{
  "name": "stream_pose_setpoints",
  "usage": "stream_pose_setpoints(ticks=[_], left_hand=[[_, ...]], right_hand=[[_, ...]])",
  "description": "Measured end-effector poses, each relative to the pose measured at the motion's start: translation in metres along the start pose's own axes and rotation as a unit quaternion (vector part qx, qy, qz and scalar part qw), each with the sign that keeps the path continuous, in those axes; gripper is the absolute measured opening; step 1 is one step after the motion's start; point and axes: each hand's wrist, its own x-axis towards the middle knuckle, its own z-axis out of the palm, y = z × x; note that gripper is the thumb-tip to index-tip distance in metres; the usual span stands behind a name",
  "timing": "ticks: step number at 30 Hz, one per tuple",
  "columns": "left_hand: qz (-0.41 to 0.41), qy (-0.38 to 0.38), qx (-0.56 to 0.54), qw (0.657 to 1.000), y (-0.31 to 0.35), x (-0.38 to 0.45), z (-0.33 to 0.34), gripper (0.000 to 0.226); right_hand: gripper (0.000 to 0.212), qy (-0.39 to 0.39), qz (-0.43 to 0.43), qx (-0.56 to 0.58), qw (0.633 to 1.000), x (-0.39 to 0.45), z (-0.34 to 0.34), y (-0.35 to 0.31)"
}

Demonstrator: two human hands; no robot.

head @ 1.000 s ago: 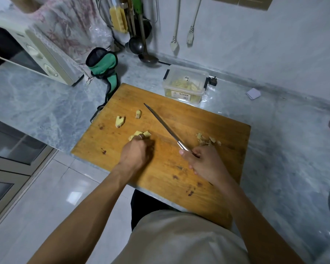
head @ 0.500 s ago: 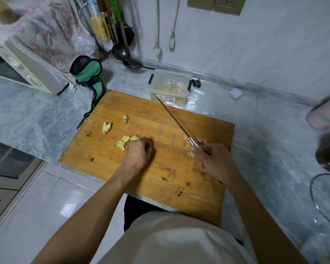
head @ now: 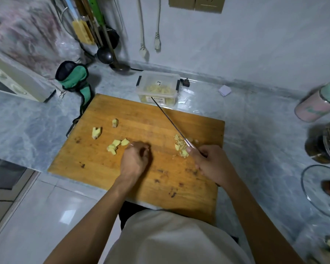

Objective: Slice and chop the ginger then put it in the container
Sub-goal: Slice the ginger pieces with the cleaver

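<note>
Nearest, low centre of the frame, the left hand (head: 135, 159) is seen knuckles-up on the board (head: 95, 161), fingers curled under; whether a piece is pinched beneath cannot be told. The uncut ginger chunks (head: 115, 145) lie just beyond and left of its fingertips, touching or nearly so, so the left hand is judged the nearer one for feeding them. To the right of centre the right hand (head: 211, 164) is wrapped round the knife (head: 170, 121) handle. The blade's long axis runs diagonally from that hand up and left, tip pointing toward the container (head: 158, 88) at upper centre; its heel sits at the chopped pile (head: 180, 146). The chunks lie left of the blade, well apart from it, so a leftward carry of the knife or a rightward push of the chunks is judged needed. Two more chunks (head: 96, 132) lie farther up-left on the board. Farthest, the container is just past the board's far edge, cut ginger already inside.
</note>
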Motion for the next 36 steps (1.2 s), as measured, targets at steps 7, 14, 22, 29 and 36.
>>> stream_pose_setpoints(ticks=[7,14,22,29,36], left_hand=[[0.083,-0.097,0.254,0.959,-0.060,0.032,-0.032,0.049],[0.160,-0.124,0.256,0.945,-0.109,0.028,-0.077,0.044],[0.190,-0.018,0.224,0.956,-0.172,0.031,-0.126,0.036],[0.078,0.088,0.052,0.992,-0.148,0.052,-0.126,0.027],[-0.078,-0.024,0.048,0.996,-0.126,0.086,-0.119,0.057]], right_hand=[[0.063,-0.065,-0.024,0.022,0.997,0.000,0.033,-0.022],[0.060,-0.101,-0.030,0.019,0.994,0.008,0.056,-0.048],[0.062,-0.091,-0.021,0.032,0.995,0.030,0.093,-0.084],[0.066,-0.094,0.006,0.049,0.994,0.041,0.116,-0.103],[0.062,-0.081,-0.014,0.009,0.997,0.039,0.124,-0.111]])
